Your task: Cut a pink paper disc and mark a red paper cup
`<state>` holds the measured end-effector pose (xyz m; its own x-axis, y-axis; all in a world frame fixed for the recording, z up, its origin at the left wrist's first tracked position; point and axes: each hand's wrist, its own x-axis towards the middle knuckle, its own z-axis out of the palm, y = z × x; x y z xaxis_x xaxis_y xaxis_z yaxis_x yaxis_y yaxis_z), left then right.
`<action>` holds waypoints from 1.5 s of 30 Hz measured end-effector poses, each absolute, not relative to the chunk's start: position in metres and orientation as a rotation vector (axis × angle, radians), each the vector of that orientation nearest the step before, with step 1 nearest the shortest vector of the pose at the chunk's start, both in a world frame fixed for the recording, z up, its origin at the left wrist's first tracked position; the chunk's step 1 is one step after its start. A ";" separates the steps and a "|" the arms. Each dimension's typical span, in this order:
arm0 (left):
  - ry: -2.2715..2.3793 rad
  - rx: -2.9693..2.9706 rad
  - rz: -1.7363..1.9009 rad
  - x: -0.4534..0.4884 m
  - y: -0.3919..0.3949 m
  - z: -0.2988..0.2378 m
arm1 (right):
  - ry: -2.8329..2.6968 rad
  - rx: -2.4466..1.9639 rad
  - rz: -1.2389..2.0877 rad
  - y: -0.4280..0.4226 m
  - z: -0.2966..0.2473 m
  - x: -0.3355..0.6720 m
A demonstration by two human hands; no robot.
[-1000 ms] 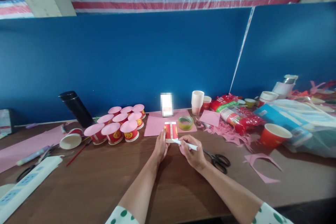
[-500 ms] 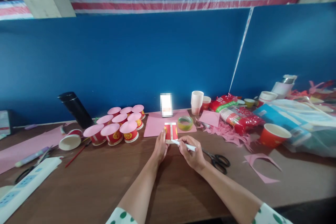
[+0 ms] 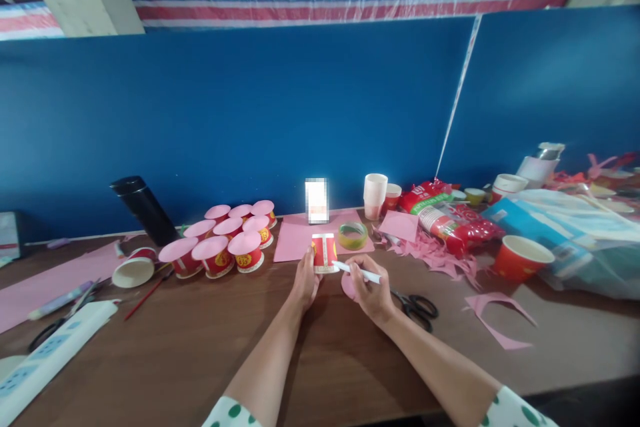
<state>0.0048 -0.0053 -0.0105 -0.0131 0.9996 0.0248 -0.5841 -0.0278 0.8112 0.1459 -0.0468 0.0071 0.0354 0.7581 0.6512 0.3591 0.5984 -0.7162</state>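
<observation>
My left hand is closed round the left side of a red paper cup with yellow marks and a pale stripe down its front. In my right hand is a white pen, its tip close to the cup's lower right side; I cannot tell whether it touches. Partly hidden by the right hand, a pink paper disc lies on the table. Behind the cup is a roll of green-yellow tape on a pink paper sheet. Black-handled scissors lie right of my right hand.
Several red cups topped with pink discs stand to the left, near a black bottle and a tipped cup. A bright phone-like screen stands ahead. To the right are white cups, pink scraps and a red cup.
My right hand and the pen have shifted slightly right, and the pen lies flatter. More of the pink disc beneath shows. My left hand still holds the cup, almost unmoved.
</observation>
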 end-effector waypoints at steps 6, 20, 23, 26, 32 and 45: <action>0.706 0.737 1.456 0.005 -0.007 -0.006 | -1.607 -0.954 0.444 -0.048 0.005 0.145; 0.730 0.743 1.455 0.005 -0.009 -0.003 | -1.682 -0.963 0.360 -0.049 0.010 0.145; 0.717 0.743 1.448 0.005 -0.008 -0.003 | -1.679 -0.976 0.375 -0.049 0.009 0.146; 0.723 0.726 1.458 0.005 -0.007 -0.005 | -1.651 -0.977 0.355 -0.048 0.008 0.146; 0.691 0.746 1.455 0.003 -0.006 -0.009 | -1.588 -0.932 0.286 -0.046 0.011 0.145; 0.694 0.819 1.430 0.004 -0.007 -0.011 | -1.737 -0.908 0.198 -0.051 0.010 0.144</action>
